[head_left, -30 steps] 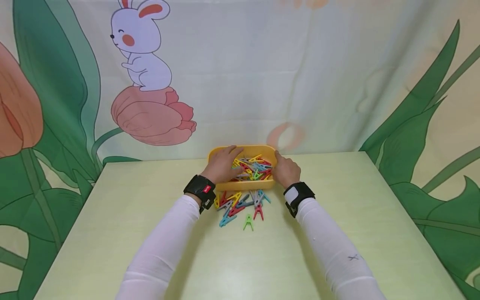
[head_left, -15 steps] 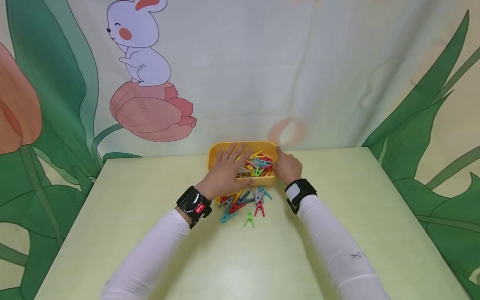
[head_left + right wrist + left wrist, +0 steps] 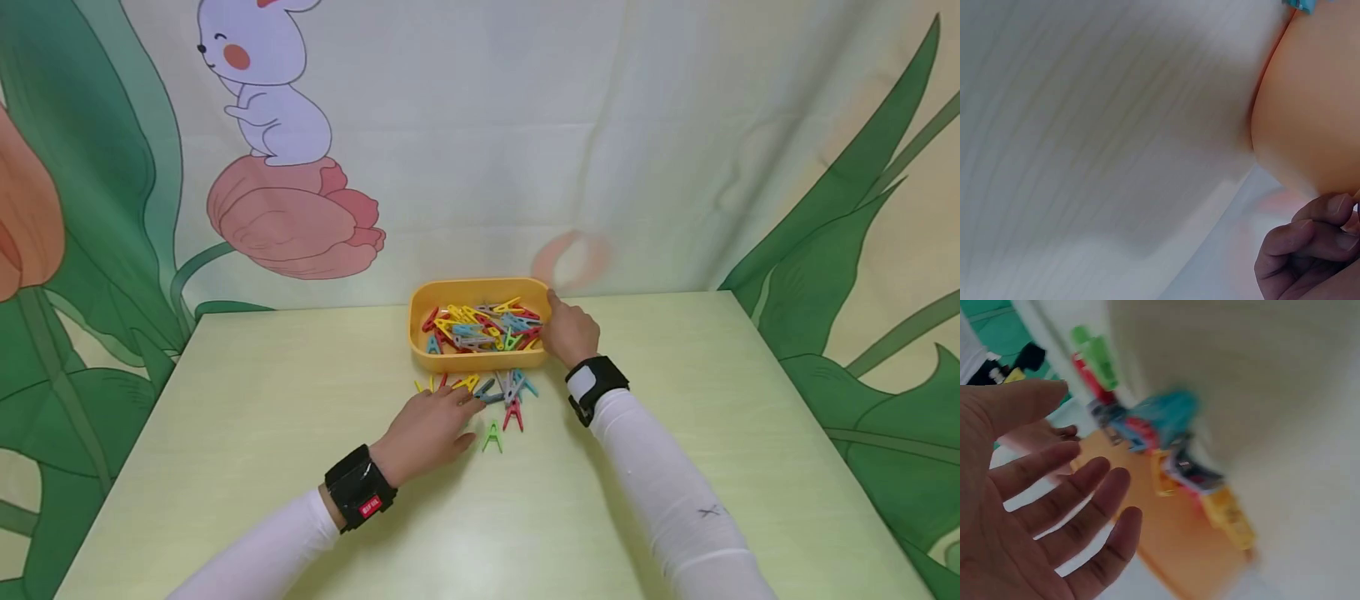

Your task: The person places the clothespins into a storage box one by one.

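A yellow plastic basket (image 3: 480,362) holds a heap of clothespins (image 3: 472,330) in red, yellow, blue, grey and green. My right hand (image 3: 572,332) grips the basket's right end, its fingers curled at the rim in the right wrist view. In front of the basket lie several loose clothespins (image 3: 491,392), among them a red one (image 3: 513,414) and a light green one (image 3: 492,435). My left hand (image 3: 427,429) hovers low over the left part of this pile and hides some of it. Its fingers (image 3: 1091,481) spread apart in the left wrist view, with nothing held.
A pale table (image 3: 270,417) carries everything. Right behind the basket hangs a cloth backdrop (image 3: 465,167) printed with a rabbit and flowers, close to the table's back edge.
My left hand has moved out of the basket, back toward me and left, over the loose clothespins. My right hand has stayed at the basket's right end.
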Available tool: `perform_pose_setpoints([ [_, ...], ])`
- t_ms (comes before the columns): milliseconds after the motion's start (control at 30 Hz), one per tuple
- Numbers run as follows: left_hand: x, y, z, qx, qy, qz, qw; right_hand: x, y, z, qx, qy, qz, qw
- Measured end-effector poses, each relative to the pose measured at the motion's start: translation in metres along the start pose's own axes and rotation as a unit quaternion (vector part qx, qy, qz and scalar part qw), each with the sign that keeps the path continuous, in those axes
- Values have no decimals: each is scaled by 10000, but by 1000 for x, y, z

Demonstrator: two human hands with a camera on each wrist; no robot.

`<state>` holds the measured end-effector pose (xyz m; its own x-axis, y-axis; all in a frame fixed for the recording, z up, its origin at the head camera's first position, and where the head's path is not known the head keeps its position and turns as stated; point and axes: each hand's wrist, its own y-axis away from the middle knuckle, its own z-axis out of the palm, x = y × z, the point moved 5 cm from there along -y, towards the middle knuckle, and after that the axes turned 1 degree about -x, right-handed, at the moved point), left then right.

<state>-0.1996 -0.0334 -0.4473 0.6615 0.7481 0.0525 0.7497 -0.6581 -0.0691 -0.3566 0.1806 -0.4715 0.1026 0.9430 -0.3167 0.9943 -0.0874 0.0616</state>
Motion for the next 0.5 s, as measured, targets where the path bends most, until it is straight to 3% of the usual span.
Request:
perform_pose_setpoints([
  [200,-10,9,19,-142,185,-331,9992,-1,2,-6,148,2,-26,9999],
  [500,-5,11,20,-242,301,-116,9992,-1,2,1,33,53,41,10000],
])
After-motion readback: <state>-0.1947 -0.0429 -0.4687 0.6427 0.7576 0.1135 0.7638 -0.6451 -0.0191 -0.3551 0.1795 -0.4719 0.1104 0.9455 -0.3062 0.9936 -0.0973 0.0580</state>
